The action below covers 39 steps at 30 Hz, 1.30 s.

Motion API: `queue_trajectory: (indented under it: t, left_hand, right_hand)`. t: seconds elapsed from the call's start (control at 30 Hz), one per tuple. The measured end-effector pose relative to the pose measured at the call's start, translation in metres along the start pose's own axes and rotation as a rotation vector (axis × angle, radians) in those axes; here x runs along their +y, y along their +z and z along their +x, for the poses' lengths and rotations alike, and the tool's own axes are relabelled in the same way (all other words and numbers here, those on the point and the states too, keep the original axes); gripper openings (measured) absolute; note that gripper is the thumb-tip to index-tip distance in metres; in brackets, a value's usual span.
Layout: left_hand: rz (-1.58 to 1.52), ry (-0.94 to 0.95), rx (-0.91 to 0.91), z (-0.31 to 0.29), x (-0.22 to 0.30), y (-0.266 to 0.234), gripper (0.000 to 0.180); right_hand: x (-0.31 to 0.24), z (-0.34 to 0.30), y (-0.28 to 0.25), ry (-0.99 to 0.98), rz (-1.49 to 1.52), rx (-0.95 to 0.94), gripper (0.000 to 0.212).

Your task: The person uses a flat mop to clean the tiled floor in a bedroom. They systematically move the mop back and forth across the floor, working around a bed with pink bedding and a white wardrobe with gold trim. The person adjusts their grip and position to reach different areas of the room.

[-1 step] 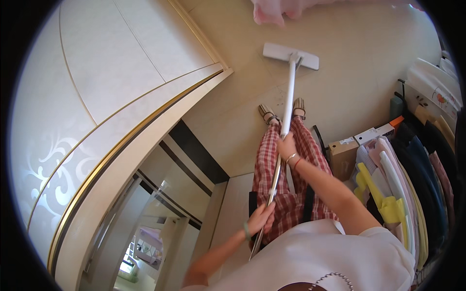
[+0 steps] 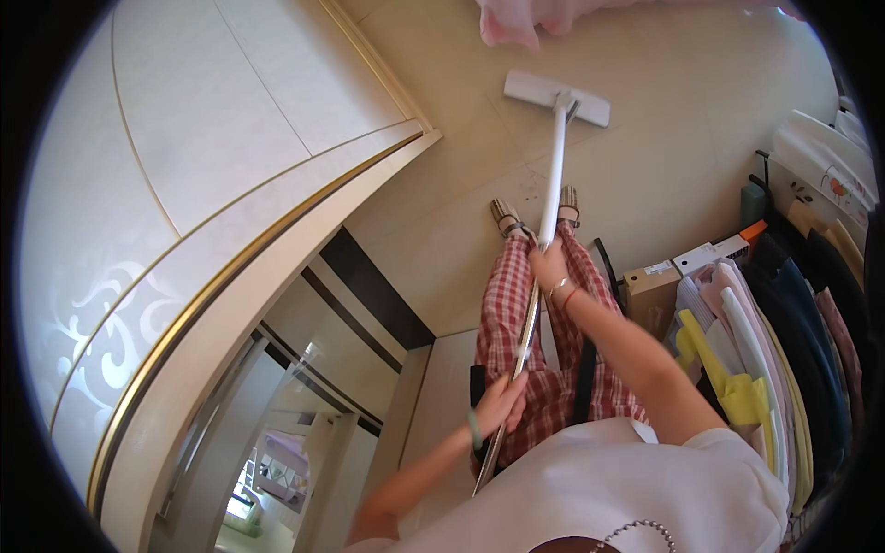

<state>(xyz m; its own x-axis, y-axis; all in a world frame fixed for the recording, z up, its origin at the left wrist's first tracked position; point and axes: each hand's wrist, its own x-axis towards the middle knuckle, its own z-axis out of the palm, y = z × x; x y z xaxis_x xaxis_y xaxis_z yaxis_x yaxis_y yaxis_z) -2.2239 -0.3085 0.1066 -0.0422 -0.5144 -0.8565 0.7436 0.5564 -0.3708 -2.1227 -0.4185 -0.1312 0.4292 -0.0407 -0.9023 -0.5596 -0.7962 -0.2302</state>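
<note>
I hold a flat mop [image 2: 560, 161] by its pole, which slants from near my waist out to the floor. Its white rectangular head [image 2: 530, 89] lies on the beige tiles beyond my feet. My right hand [image 2: 550, 265] is wrapped round the pole just below the white upper sleeve. Lower down, my left hand [image 2: 501, 404] grips the metal part of the pole close to my body. Part of each hand's fingers is hidden behind the pole.
A white wardrobe [image 2: 230, 92] with gold trim stands on the left, beside a mirrored panel [image 2: 286, 433]. Hanging clothes [image 2: 737, 369] and cardboard boxes [image 2: 650, 293] line the right. Pink fabric [image 2: 512, 23] hangs at the far edge. My sandalled feet stand on the tiled floor [image 2: 442, 230].
The mop head has slid slightly forward and to the right. Both hands have shifted a little forward with the pole, keeping their grip.
</note>
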Motion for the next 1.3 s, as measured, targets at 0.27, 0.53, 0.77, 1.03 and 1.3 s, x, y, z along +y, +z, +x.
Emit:
queue_trajectory:
  t: [0.27,0.53,0.77,1.03,1.3]
  left_hand:
    - [0.068,0.127,0.028,0.04,0.04,-0.031,0.028]
    - [0.071,-0.12,0.21,-0.011,-0.096,-0.149,0.032]
    - [0.127,-0.157,0.33,-0.102,-0.199,-0.217,0.036]
    - [0.211,-0.23,0.372,-0.084,-0.18,-0.204,0.039]
    - [0.385,-0.036,0.201,0.043,-0.046,-0.156,0.037]
  right_hand:
    - [-0.065,0.042,-0.002,0.266,0.312,0.007,0.029]
    - [0.038,-0.085,0.168,0.159,0.122,0.057,0.03]
    - [0.067,-0.218,0.254,0.439,0.231,-0.206,0.03]
    - [0.076,-0.2,0.239,0.271,0.211,-0.24,0.031]
    - [0.048,-0.012,0.153,0.017,0.115,0.104,0.027]
